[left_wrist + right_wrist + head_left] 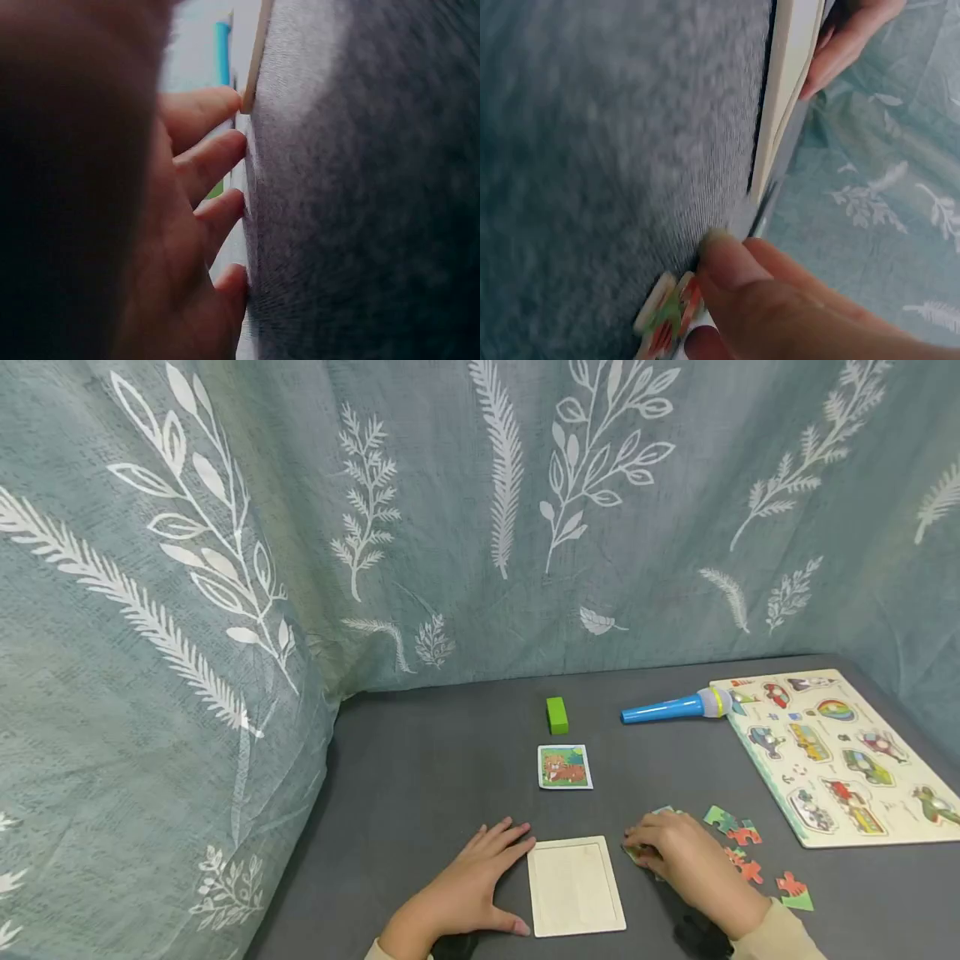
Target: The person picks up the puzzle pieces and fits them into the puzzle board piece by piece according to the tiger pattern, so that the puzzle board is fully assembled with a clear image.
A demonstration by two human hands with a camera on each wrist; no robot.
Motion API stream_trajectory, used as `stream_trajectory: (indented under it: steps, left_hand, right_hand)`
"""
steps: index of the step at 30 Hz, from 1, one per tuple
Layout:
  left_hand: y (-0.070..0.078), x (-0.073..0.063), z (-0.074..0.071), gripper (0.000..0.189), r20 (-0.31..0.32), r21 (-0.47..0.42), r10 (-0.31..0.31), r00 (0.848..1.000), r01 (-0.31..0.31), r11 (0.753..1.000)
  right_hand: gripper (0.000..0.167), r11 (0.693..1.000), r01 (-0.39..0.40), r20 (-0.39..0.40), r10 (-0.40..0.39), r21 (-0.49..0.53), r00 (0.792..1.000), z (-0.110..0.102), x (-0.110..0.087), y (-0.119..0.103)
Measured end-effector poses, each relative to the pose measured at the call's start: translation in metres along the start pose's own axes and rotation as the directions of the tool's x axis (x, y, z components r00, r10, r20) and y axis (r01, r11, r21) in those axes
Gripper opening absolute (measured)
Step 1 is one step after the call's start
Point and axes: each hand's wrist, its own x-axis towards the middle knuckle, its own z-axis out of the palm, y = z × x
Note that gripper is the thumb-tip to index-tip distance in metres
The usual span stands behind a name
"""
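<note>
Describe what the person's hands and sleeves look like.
The left hand and right hand are bare, without gloves. Each arm has a pale beige sleeve, plain where it shows. Something black shows beside each wrist, too indistinct to make out.

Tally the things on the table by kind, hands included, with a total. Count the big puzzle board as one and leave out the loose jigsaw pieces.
Hands: 2 (left hand, right hand)
Square tray: 1
Picture card: 1
Green block: 1
Blue toy microphone: 1
Puzzle board: 1
Total: 7
</note>
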Motion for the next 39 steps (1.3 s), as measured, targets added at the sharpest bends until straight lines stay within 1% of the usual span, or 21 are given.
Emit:
stream_trajectory:
  steps: [2,4,6,7,9,11,13,14,16,20,21,24,28,30,34,36,39]
  left_hand:
    - [-0.001,0.000,0.002,0.100,-0.028,-0.003,-0.013,1.000,0.013,1.000]
    - [-0.002,0.002,0.003,0.095,-0.054,-0.007,-0.016,0.998,0.016,1.000]
    - [-0.002,0.003,0.005,0.090,-0.074,-0.019,-0.019,0.997,0.017,1.000]
    - [-0.002,0.003,0.005,0.088,-0.078,-0.027,-0.021,0.997,0.019,0.999]
    - [-0.002,0.002,0.007,0.086,-0.082,-0.042,-0.025,0.996,0.022,0.999]
    - [-0.003,0.004,0.005,0.086,-0.088,-0.052,-0.023,0.996,0.018,0.999]
    - [-0.004,0.005,0.004,0.087,-0.092,-0.053,-0.016,0.996,0.011,0.999]
    - [-0.004,0.006,0.004,0.087,-0.095,-0.053,-0.011,0.995,0.006,0.999]
    - [-0.005,0.007,0.004,0.087,-0.099,-0.048,0.004,0.995,-0.009,0.999]
    - [-0.005,0.006,0.005,0.086,-0.092,-0.046,0.011,0.996,-0.016,0.999]
    - [-0.005,0.006,0.005,0.086,-0.088,-0.047,0.009,0.996,-0.013,0.999]
    - [-0.005,0.003,0.007,0.086,-0.079,-0.050,-0.002,0.997,-0.002,0.999]
    - [-0.005,0.005,0.007,0.085,-0.087,-0.036,0.009,0.996,-0.012,0.999]
    - [-0.005,0.006,0.006,0.085,-0.089,-0.031,0.016,0.996,-0.019,0.999]
    - [-0.005,0.005,0.006,0.089,-0.082,-0.024,0.013,0.997,-0.015,1.000]
    - [-0.004,0.004,0.006,0.091,-0.076,-0.027,0.005,0.997,-0.007,1.000]
    - [-0.004,0.003,0.007,0.095,-0.073,-0.022,-0.005,0.997,0.004,1.000]
  right_hand:
    - [0.032,1.000,-0.017,-0.008,0.017,0.021,1.000,-0.002,0.001,-0.002]
    - [0.035,0.997,-0.058,-0.006,0.059,0.055,0.998,-0.005,0.003,-0.003]
    - [0.034,0.986,-0.119,0.011,0.119,0.119,0.993,-0.009,0.006,-0.005]
    - [0.032,0.975,-0.148,0.018,0.147,0.163,0.989,-0.011,0.007,-0.006]
    - [0.026,0.941,-0.203,0.041,0.200,0.271,0.979,-0.013,0.013,-0.009]
    - [0.019,0.886,-0.245,0.058,0.242,0.394,0.969,-0.018,0.022,-0.011]
    - [0.015,0.828,-0.269,0.073,0.269,0.491,0.960,-0.022,0.030,-0.015]
    - [0.014,0.808,-0.273,0.077,0.274,0.521,0.959,-0.023,0.034,-0.018]
    - [0.015,0.788,-0.275,0.081,0.278,0.551,0.957,-0.025,0.041,-0.022]
    - [0.015,0.803,-0.264,0.079,0.263,0.534,0.962,-0.024,0.051,-0.033]
    - [0.014,0.803,-0.263,0.082,0.261,0.535,0.962,-0.023,0.053,-0.035]
    - [0.012,0.775,-0.255,0.111,0.235,0.578,0.966,-0.019,0.056,-0.040]
    - [0.020,0.738,-0.244,0.140,0.201,0.629,0.970,-0.016,0.058,-0.043]
    - [0.020,0.742,-0.248,0.134,0.211,0.623,0.968,-0.016,0.057,-0.045]
    - [0.014,0.757,-0.272,0.118,0.253,0.594,0.960,-0.013,0.054,-0.051]
    - [0.015,0.766,-0.264,0.114,0.245,0.586,0.963,-0.011,0.054,-0.052]
    - [0.022,0.774,-0.233,0.117,0.204,0.588,0.972,-0.010,0.053,-0.052]
